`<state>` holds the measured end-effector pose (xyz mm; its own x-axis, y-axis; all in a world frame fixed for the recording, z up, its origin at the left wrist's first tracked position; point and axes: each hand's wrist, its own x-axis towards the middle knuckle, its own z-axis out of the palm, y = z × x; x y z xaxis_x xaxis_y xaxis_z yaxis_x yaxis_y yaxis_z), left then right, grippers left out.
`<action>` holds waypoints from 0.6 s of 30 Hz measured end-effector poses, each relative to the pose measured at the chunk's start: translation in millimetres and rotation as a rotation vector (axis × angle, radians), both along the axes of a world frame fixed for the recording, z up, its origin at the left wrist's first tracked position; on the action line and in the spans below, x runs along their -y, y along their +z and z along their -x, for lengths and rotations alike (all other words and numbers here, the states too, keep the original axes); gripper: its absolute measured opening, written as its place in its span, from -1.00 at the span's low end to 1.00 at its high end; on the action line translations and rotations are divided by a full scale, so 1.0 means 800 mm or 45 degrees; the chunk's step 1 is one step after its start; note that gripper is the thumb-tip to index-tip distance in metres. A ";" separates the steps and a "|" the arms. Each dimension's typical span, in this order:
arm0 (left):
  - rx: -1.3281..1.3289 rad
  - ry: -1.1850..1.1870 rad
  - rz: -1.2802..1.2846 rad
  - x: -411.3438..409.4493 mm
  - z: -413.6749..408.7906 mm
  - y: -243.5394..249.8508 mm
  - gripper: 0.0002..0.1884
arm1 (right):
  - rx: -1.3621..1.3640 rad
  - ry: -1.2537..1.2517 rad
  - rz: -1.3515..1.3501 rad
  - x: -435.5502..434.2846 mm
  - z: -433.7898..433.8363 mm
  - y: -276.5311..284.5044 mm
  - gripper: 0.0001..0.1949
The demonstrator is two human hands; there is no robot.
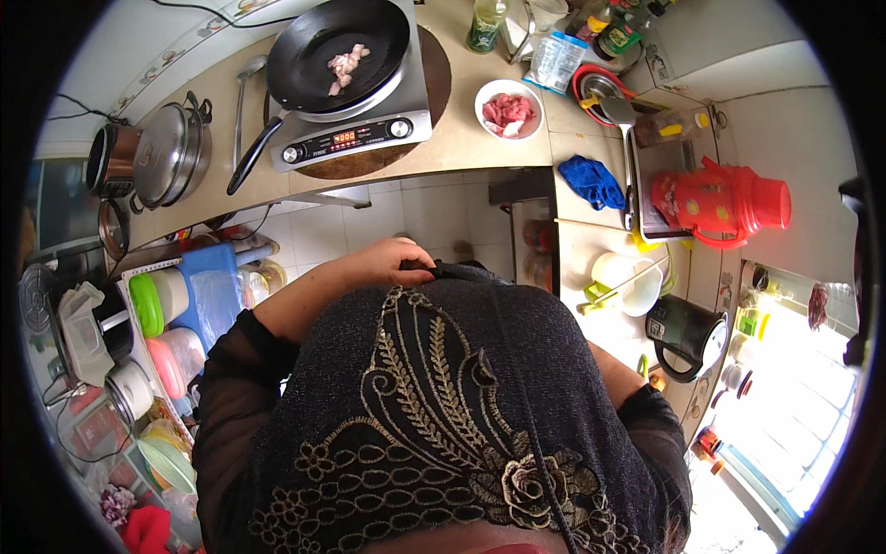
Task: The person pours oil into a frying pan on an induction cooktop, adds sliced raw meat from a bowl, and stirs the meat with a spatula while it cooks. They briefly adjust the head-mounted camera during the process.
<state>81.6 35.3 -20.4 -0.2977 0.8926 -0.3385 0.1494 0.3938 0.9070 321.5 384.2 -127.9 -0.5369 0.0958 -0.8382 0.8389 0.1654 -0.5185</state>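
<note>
My left hand point(407, 263) is at my waist, its fingers closed on a dark strap or fold of cloth point(460, 270) at the front of my clothing. My right hand is out of view, hidden by my body; only the forearm shows. Before me, a black wok point(304, 69) sits on an induction cooker point(360, 142) whose display is lit. Pale pieces of fatty meat point(346, 67) lie in the wok. A white bowl point(482, 123) to the right holds raw red meat point(507, 112), with some white fat at its front.
The wok's handle point(255, 156) juts past the counter's front edge. A ladle point(240, 104) and a lidded steel pot point(166, 156) stand left. Rightward are a blue cloth point(592, 182), a spatula point(628, 159), a red thermos point(713, 201) and a dark kettle point(682, 332).
</note>
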 end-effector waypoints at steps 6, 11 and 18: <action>0.018 -0.076 0.044 -0.020 0.009 -0.002 -0.69 | -0.146 0.441 -0.485 0.001 0.006 0.011 -0.73; 0.020 -0.102 -0.119 -0.005 0.014 -0.015 -0.70 | 0.113 -0.258 0.677 -0.016 -0.063 0.002 -0.75; 0.063 -0.060 -0.141 0.017 0.016 -0.024 -0.67 | 0.051 0.055 0.261 -0.025 -0.035 0.061 -0.82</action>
<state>69.1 21.6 -39.4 -0.2401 0.9378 -0.2507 0.1193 0.2848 0.9511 349.7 404.0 -79.4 -0.5025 -0.1013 -0.8587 0.8541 0.0958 -0.5111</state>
